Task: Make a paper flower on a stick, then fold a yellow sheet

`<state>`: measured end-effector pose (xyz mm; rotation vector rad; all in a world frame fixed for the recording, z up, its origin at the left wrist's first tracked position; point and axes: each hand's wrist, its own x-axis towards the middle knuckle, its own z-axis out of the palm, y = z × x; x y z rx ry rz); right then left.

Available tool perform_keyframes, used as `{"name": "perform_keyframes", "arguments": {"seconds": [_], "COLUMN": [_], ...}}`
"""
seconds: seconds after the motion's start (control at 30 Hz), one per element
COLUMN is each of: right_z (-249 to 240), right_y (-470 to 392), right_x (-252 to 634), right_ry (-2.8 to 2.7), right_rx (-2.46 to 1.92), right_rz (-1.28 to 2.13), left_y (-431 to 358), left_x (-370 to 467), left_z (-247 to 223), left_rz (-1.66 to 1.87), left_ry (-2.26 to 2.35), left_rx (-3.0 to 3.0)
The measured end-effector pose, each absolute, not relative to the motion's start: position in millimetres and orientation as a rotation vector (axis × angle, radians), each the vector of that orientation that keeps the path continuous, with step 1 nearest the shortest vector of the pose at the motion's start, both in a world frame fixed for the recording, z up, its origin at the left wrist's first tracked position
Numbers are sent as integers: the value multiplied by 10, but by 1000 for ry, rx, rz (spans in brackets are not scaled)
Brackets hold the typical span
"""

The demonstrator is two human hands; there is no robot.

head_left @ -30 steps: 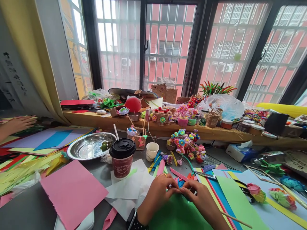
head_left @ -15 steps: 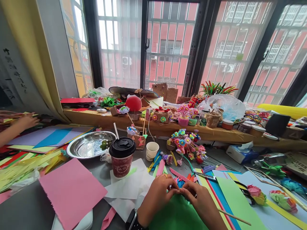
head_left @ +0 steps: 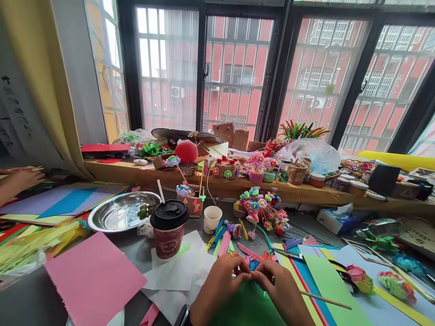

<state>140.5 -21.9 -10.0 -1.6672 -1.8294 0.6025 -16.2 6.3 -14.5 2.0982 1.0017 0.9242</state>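
My left hand [head_left: 229, 277] and my right hand [head_left: 277, 280] meet low in the middle, thumbs and fingertips pinched together. What sits between the fingertips is too small and hidden to make out. Just behind them is a crumpled pink and blue paper piece [head_left: 252, 262], partly covered by the fingers. A green surface [head_left: 249, 304] lies below both hands, between the wrists. From beside my right hand a thin wooden stick [head_left: 328, 299] sticks out to the right, over coloured paper sheets [head_left: 335, 283]. Scissors [head_left: 288, 254] rest on those sheets.
Left of my hands stand a lidded coffee cup [head_left: 169, 233] and a white paper cup [head_left: 212, 220]. A metal plate [head_left: 102, 219] and a pink sheet [head_left: 95, 280] lie further left. Crocheted flowers [head_left: 260, 203] stand behind. Another person's hand [head_left: 23, 183] is at the left edge.
The view has tilted up a little, so things sit lower or shifted left. My hands stay pinched together at nearly the same spot. The other person's hand has moved toward the left edge.
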Motion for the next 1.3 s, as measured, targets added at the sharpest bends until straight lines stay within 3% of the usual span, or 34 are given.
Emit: {"name": "perform_keyframes", "arguments": {"seconds": [0.3,0.8,1.1,1.3], "right_z": [-150,-109,-124,-56], "right_y": [-224,-249,-244,-299], "right_x": [1380,1416,1435,1406], "right_ry": [-1875,-1826,-1781,-1806], "right_rx": [-1590,-1610,-1429,-1172], "right_rz": [422,452,183,-57], "left_y": [101,63,160,174], "left_x": [-202,-153,-144,-85], "left_z": [-136,-131,-161,-199], "left_rz": [943,996,1250,1029], "left_ry": [996,988,1172,826], "left_rx": [2078,2086,1430,762]}}
